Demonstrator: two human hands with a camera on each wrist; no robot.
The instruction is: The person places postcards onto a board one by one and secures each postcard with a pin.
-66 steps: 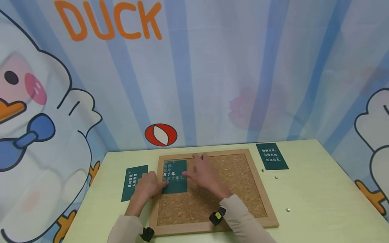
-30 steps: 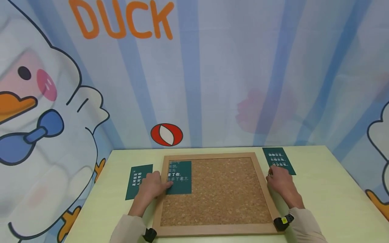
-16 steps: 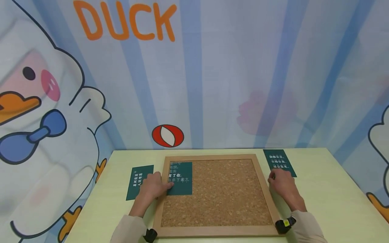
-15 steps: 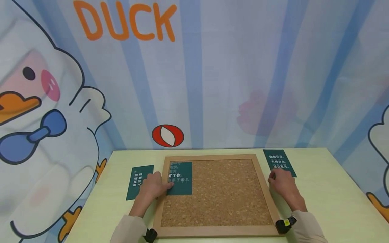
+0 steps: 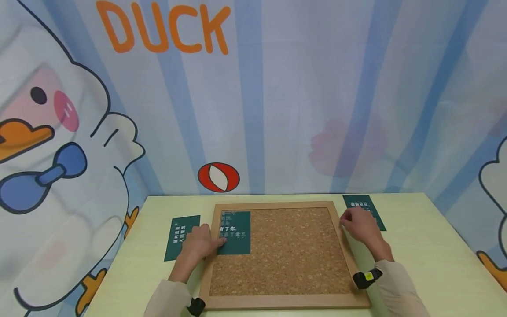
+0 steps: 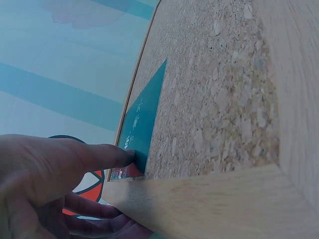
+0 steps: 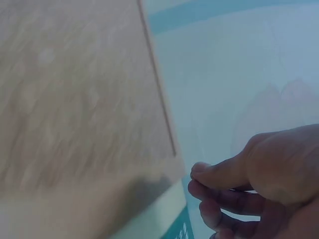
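One blue-striped backdrop (image 5: 293, 97) rises behind a pale yellow table (image 5: 428, 251), on which a wood-framed corkboard (image 5: 285, 255) lies flat; the left hand (image 5: 199, 243) grips the frame's left side; the right hand (image 5: 361, 224), fingers curled, joins thumb and index finger near the right edge, whether around anything cannot be told; the middle green card (image 5: 237, 224) occupies the cork's upper-left corner, under the left thumb; the left green card (image 5: 173, 240) and right green card (image 5: 362, 201), on the table, are each partly hidden by a hand
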